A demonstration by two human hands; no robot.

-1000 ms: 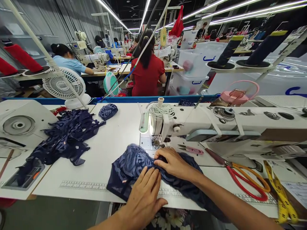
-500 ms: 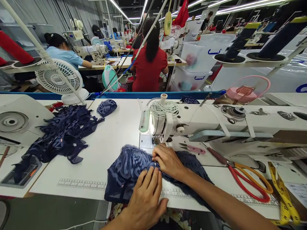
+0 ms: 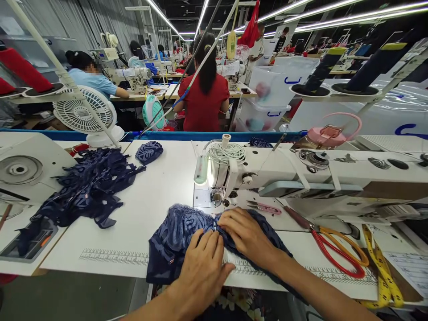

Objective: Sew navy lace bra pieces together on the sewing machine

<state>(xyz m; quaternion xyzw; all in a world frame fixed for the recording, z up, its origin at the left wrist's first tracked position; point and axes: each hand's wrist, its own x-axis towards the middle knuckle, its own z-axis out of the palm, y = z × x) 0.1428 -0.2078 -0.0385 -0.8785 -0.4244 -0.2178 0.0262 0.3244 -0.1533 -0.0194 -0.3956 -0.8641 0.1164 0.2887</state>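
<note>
A navy lace bra (image 3: 182, 229) with scalloped upper edges lies spread on the white sewing table, in front of the sewing machine's needle area (image 3: 216, 195). My left hand (image 3: 203, 267) rests palm down on its middle, fingers stretched over the fabric and thumb held apart. Curled fingers of my right hand (image 3: 245, 232) grip the bra beside the centre join, with that thumb hidden underneath. Both sets of fingertips nearly meet at a small pale spot on the join. The bra's right side runs under my right forearm and over the table's front edge.
Dark navy fabric pieces (image 3: 88, 187) are heaped at left, near a folded lace piece (image 3: 149, 152). Pink thread snips (image 3: 267, 207), large scissors (image 3: 337, 249) and a yellow tape measure (image 3: 381, 272) lie at right. A white fan (image 3: 85, 111) stands behind. Co-workers sit beyond.
My right hand has shifted slightly right, its fingers now flatter over the bra. My left hand stays nearly in place. The camera view has turned a little to the right.
</note>
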